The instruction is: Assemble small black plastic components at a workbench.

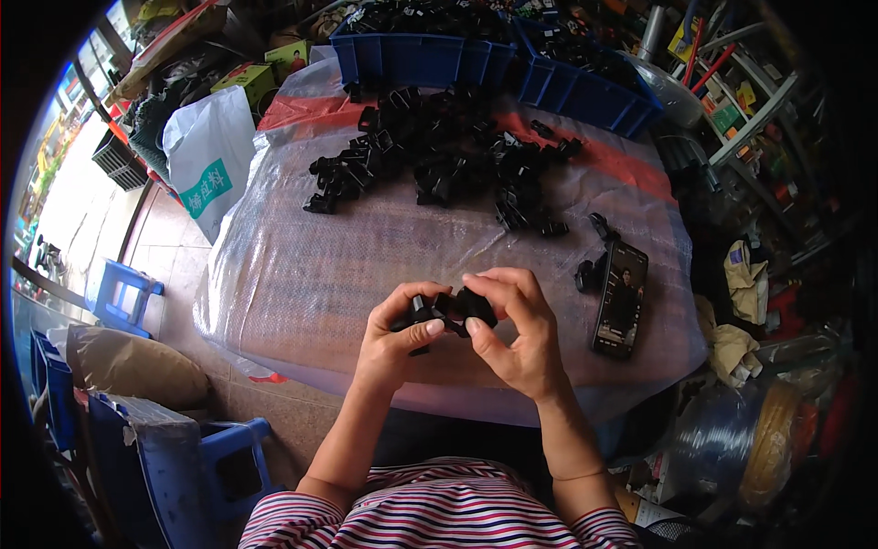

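Note:
My left hand [391, 337] grips a small black plastic part [421, 309] between thumb and fingers. My right hand [519, 331] pinches a rounded black piece [476, 308] beside it. Both pieces meet between the hands, just above the near part of the table; whether they are joined I cannot tell. Beyond my hands a loose heap of similar black plastic parts [444, 169] spreads across the sheet-covered table [274, 261].
Two blue bins [422, 62] [585, 99] full of black parts stand at the far edge. A phone [622, 297] with a lit screen leans on the right. Blue stools [128, 295] [238, 467] and a white bag [212, 146] are left; a wire spool [773, 439] sits at lower right.

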### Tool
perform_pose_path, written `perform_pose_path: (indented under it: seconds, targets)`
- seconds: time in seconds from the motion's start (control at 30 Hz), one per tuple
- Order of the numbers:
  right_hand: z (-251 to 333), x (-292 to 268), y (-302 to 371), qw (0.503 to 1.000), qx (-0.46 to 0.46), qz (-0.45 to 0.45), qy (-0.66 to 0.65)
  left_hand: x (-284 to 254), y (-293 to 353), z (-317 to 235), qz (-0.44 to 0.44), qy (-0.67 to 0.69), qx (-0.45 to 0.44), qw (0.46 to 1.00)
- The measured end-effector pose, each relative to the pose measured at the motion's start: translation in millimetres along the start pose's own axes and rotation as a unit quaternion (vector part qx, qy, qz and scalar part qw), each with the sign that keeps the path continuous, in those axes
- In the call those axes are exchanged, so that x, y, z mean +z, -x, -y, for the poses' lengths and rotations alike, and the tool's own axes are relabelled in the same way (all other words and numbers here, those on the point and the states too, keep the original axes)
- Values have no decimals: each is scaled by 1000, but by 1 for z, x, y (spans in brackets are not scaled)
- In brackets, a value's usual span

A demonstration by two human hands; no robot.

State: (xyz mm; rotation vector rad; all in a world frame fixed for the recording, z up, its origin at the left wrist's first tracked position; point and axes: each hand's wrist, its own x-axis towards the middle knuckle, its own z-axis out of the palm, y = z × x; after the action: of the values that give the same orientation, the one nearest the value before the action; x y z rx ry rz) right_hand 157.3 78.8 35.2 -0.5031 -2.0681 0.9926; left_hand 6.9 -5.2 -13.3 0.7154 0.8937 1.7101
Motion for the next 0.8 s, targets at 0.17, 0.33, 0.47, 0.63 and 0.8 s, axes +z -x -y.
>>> perform_pose_path:
  seconds: [0.17,0.33,0.47,0.63,0.8]
  targets:
    - [1,-6,1,996,-57,60,20,-4,1,0,-5,40,-24,999]
    - [-9,-15,6,997,-41,52,32,-3,-3,1,28,101,-32,994]
    - [3,-17,9,999,34,17,26,2,-2,2,-3,45,-20,999]
    - [7,-12,13,999,8,-13,39,1,-2,3,9,-34,-5,999]
    - [7,-5,12,996,-15,-2,91,4,1,3,-27,-57,-13,998]
